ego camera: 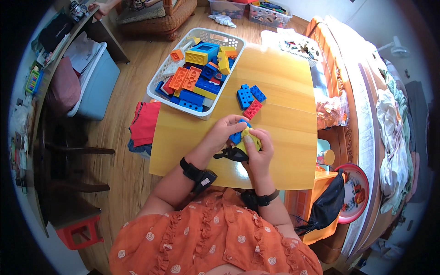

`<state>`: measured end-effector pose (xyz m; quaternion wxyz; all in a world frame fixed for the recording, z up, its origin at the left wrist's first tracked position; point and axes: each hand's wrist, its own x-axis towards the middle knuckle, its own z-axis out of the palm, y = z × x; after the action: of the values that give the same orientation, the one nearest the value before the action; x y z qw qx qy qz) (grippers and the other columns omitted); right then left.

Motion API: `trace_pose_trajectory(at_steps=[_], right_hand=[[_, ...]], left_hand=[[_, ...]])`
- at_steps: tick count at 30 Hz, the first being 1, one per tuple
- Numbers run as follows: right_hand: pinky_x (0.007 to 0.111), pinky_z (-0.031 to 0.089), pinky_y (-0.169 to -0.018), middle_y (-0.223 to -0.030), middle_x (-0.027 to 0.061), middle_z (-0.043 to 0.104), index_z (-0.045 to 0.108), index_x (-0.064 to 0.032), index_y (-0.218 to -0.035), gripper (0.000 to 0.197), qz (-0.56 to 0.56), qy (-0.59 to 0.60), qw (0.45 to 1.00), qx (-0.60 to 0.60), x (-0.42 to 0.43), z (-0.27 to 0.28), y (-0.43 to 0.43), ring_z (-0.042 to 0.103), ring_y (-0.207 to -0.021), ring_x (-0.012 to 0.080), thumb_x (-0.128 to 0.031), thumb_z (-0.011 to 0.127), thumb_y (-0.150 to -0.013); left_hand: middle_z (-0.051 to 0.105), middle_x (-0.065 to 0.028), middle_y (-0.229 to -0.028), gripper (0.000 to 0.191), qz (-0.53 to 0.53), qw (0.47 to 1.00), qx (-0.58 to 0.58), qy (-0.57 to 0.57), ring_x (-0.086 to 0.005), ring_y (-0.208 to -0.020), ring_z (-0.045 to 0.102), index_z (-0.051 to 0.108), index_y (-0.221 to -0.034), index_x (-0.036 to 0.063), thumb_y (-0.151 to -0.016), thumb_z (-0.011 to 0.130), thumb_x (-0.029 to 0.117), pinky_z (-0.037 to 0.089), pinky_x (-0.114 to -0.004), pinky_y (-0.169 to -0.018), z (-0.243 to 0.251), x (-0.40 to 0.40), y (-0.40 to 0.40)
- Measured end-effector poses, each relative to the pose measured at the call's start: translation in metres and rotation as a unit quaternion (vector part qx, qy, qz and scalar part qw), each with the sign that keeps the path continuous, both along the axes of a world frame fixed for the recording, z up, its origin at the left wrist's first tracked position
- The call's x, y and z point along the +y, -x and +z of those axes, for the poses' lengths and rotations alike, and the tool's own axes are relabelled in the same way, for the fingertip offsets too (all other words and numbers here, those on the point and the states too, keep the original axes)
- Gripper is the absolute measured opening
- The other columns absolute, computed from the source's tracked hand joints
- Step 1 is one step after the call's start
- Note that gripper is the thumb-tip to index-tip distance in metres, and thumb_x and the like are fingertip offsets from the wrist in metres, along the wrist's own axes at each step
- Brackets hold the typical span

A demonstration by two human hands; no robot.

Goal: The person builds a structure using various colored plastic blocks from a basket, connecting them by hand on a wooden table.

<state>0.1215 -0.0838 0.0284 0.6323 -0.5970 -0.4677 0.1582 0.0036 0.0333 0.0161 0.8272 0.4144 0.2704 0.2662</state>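
Observation:
My left hand [221, 132] grips a blue toy building brick [235, 138] above the wooden table [288, 144]. In my right hand [261, 154] is a bunched yellow cloth [255, 141], pressed against the brick by my fingers. A black piece [233, 154], partly mesh-like, hangs below the cloth and seems joined to it. Just beyond my hands lie a red brick [253, 109], a blue brick with studs up [257, 94] and more blue bricks [243, 99] side by side. My fingers hide part of the held brick.
A white plastic basket [150, 90] full of large building bricks stands at the table's far left corner. Red fabric [146, 123] sits by the left edge. To the right are an orange bin [319, 237], a black bag [325, 208] and a round floral tray [364, 202].

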Motion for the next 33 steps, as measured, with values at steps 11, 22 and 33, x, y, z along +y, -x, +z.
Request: trace_pose_trajectory(at_steps=[11,22,33], right_hand=[[0.039,0.054,-0.085,-0.1,0.0168,0.069,0.072,-0.0019,-0.105,0.023,0.119,0.062,0.989,-0.063,0.002,0.004,0.006,0.067,-0.095,0.0328,-0.006,0.079,-0.083],[0.036,0.053,-0.089,-0.106,0.0155,0.068,0.07,0.0004,-0.108,0.022,-0.004,0.021,0.999,-0.031,0.002,0.002,0.001,0.066,-0.099,0.0284,-0.003,0.077,-0.087],[0.036,0.053,-0.087,-0.105,0.015,0.067,0.071,-0.0013,-0.108,0.022,0.027,0.014,0.997,-0.072,0.002,0.0,0.006,0.066,-0.099,0.0284,-0.004,0.078,-0.087]], left_hand=[[0.059,-0.0019,-0.089,0.026,0.156,0.987,-0.025,0.04,-0.0108,-0.076,0.058,0.061,-0.116,0.0061,-0.11,0.055,0.031,0.05,-0.026,-0.068,-0.018,0.004,-0.004],[0.066,-0.0057,-0.095,0.031,0.063,0.998,0.018,-0.02,-0.0102,-0.077,0.061,0.056,-0.127,0.0061,-0.112,0.049,0.033,0.049,-0.024,-0.063,-0.008,-0.003,-0.002],[0.068,-0.0144,-0.12,0.043,0.102,0.985,-0.116,0.076,-0.0156,-0.099,0.066,0.047,-0.146,0.0099,-0.112,0.045,0.037,0.053,-0.029,-0.08,-0.009,-0.005,-0.003]])
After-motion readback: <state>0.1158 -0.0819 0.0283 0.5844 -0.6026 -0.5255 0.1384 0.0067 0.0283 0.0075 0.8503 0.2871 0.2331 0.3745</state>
